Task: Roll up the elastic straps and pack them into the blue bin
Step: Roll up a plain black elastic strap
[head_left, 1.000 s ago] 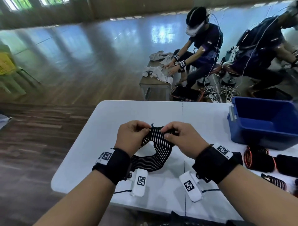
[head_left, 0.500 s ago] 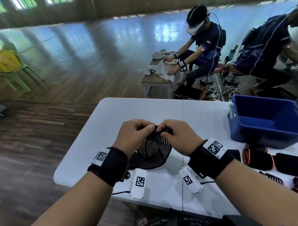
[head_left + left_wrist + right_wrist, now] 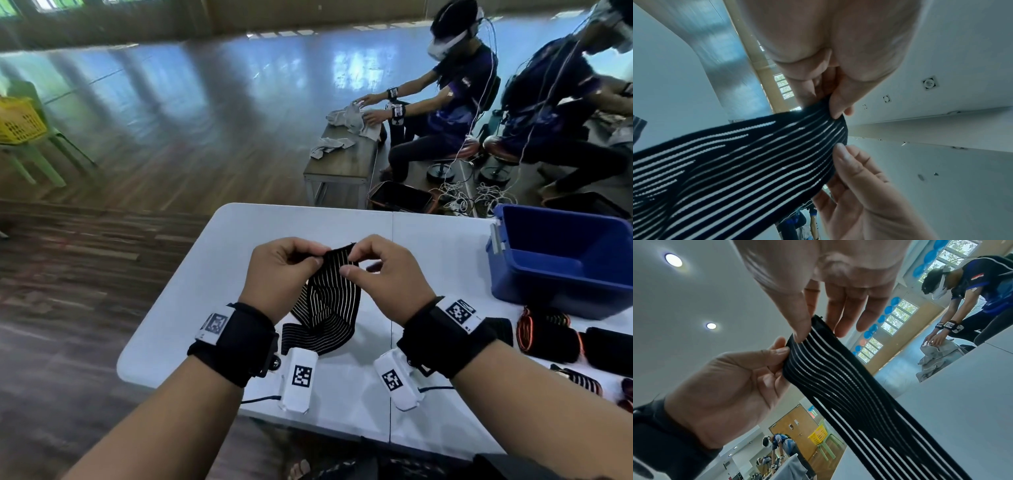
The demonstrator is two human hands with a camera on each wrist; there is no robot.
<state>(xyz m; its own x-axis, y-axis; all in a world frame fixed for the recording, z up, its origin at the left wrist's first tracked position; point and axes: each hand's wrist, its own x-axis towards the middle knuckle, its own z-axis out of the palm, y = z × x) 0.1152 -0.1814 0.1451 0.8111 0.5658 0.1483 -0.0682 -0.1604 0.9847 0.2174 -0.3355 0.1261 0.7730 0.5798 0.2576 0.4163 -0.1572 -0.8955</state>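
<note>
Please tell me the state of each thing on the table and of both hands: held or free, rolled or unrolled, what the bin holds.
Striped strap: unrolled, top end held up, lower part lying on the table.
Left hand: pinches the strap's top edge.
Right hand: pinches the same edge.
Blue bin: upright, open; visible inside shows no strap.
Rolled straps: rolled, lying on the table in front of the bin.

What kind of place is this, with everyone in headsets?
Probably a large hall used for recording handwork: a wide polished floor, people in headsets handling cloth at a bench, and a folding table holding a blue bin.
</note>
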